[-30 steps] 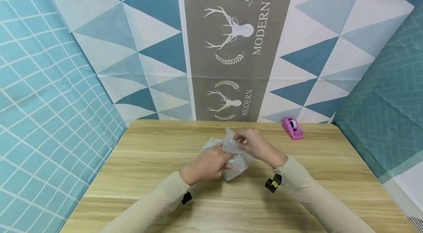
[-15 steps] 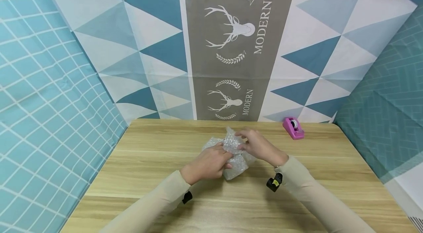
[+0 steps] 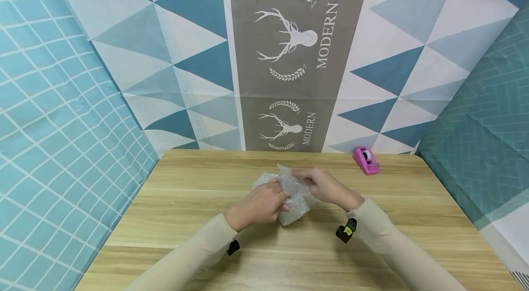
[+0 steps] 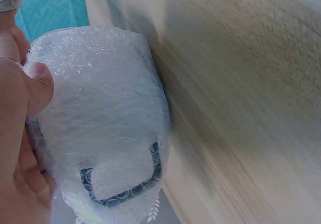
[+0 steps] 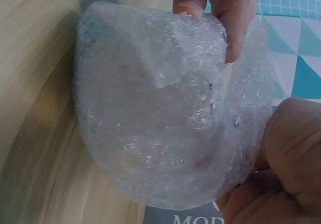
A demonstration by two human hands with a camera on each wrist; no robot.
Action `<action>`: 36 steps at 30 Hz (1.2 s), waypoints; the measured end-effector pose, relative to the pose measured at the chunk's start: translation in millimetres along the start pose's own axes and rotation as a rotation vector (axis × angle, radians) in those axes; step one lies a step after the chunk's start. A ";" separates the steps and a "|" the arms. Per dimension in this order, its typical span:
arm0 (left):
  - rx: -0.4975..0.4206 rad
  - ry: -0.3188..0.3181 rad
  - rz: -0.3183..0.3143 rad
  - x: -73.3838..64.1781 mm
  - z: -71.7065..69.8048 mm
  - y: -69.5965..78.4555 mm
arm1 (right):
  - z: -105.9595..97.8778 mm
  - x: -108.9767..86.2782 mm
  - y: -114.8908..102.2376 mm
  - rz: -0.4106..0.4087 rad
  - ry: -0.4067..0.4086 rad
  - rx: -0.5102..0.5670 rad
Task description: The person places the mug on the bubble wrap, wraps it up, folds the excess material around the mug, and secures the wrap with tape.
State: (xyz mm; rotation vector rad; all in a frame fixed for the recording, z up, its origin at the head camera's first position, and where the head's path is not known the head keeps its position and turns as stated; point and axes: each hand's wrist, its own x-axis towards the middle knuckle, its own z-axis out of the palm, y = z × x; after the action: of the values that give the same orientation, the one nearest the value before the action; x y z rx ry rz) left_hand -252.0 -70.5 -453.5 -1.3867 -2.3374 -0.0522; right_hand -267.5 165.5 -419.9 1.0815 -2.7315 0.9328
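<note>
Just left of one bubble-wrapped bundle [image 3: 295, 213] on one wooden table [image 3: 173, 208], one left hand [image 3: 262, 204] grips the bundle's side, its thumb and fingers bent around it. Above the bundle rises one loose flap [image 3: 291, 185]. Right of the bundle, one right hand [image 3: 327, 185], fingers curled nearly closed, pinches that flap. Farther right, behind the bundle, sits one pink tape dispenser [image 3: 368, 162].

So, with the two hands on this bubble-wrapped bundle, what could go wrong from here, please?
The loose flap might spring open if the right hand lets go. The tape dispenser stands apart from both hands, so reaching for it could free that flap. And since the left hand alone steadies the wrapped bundle, a hard pull may shift it.
</note>
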 end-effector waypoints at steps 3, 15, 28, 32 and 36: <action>0.004 0.000 -0.002 -0.3 -0.2 0.5 | 1.4 0.3 1.4 -0.012 0.015 0.005; 0.018 -0.026 0.000 -0.6 -0.4 1.8 | 7.7 5.0 3.2 0.126 0.105 0.123; 0.026 -0.027 0.002 -0.4 -3.3 2.0 | -9.7 26.1 4.7 0.336 -0.128 0.185; 0.026 -0.017 0.016 -0.9 -2.7 0.8 | -13.3 31.6 1.2 0.341 -0.188 0.189; 0.019 0.004 0.029 -1.2 -1.8 -0.4 | -14.4 36.5 -2.8 0.395 -0.210 0.175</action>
State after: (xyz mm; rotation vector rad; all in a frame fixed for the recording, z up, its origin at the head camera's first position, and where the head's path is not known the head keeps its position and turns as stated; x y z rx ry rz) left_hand -251.3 -72.1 -452.1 -1.4102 -2.3078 -0.0238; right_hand -295.5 149.9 -397.0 0.7032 -3.1611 1.1856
